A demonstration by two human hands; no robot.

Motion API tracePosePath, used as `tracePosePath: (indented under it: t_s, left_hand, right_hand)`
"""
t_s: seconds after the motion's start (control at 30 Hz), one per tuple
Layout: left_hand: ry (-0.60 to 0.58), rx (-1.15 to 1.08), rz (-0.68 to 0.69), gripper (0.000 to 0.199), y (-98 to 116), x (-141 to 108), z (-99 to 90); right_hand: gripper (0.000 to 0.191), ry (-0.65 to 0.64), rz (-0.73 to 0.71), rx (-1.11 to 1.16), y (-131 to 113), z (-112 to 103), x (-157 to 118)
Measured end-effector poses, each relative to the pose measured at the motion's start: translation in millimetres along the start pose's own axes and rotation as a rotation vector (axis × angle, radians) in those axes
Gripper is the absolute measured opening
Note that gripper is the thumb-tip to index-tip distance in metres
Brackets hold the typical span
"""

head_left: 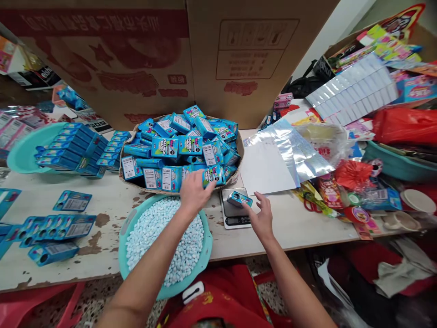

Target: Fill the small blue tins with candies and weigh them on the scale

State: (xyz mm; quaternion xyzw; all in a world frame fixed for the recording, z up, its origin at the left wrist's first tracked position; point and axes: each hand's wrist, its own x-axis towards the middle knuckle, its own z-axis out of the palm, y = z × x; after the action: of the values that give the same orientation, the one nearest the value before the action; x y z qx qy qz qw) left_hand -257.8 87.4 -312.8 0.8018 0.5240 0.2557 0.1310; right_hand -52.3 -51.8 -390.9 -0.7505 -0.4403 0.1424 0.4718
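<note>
My left hand point(196, 191) reaches over the front edge of a basket point(240, 152) heaped with small blue boxes, its fingers at a blue box point(214, 175) near the rim. Just right of a small digital scale point(235, 210), my right hand point(262, 216) is held with thumb and fingers apart. One blue box point(239, 199) lies on the scale, beside the right thumb, with a round opening at its end. Below my left forearm stands a turquoise basin point(209, 241) of pale blue candies point(153, 228).
Blue boxes point(56, 228) lie in rows at the left, near a turquoise bowl point(25, 148) stacked with more. A large carton point(205, 54) stands behind the basket. White paper point(268, 168), shiny sheets point(310, 152) and assorted packets point(329, 193) cover the right side.
</note>
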Motion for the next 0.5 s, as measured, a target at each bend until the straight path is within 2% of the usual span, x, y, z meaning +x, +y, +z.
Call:
tracePosePath:
  t_s: [0.07,0.13,0.2,0.23,0.3,0.37,0.43,0.5]
  left_hand:
    - [-0.086,0.031,-0.114,0.073,25,14,24.7]
    - [-0.150,0.046,-0.248,0.081,40,22,43.1]
    - [-0.171,0.008,-0.335,0.080,44,26,48.3]
    - [-0.157,-0.032,-0.348,0.077,44,26,44.5]
    - [-0.106,-0.157,-0.298,0.072,41,21,24.5]
    - [-0.155,-0.339,-0.187,0.062,42,10,-6.7]
    - [-0.380,-0.589,-0.113,0.051,45,-9,-39.4]
    - [-0.615,-0.818,-0.110,0.043,41,-33,-65.5]
  right_hand:
    - [0.047,0.034,-0.028,-0.010,-11,-6,-1]
    - [0.041,0.046,-0.051,-0.016,-22,-11,0]
    - [0.038,0.051,-0.072,-0.015,-33,-15,1]
    - [0.037,0.053,-0.088,-0.007,-39,-16,2]
    - [0.042,0.032,-0.147,0.045,-55,-17,4]
    - [0.062,-0.036,-0.222,0.130,-75,-16,6]
    - [0.078,-0.192,-0.258,0.225,-97,-13,5]
    - [0.072,-0.396,-0.218,0.322,-116,-8,0]
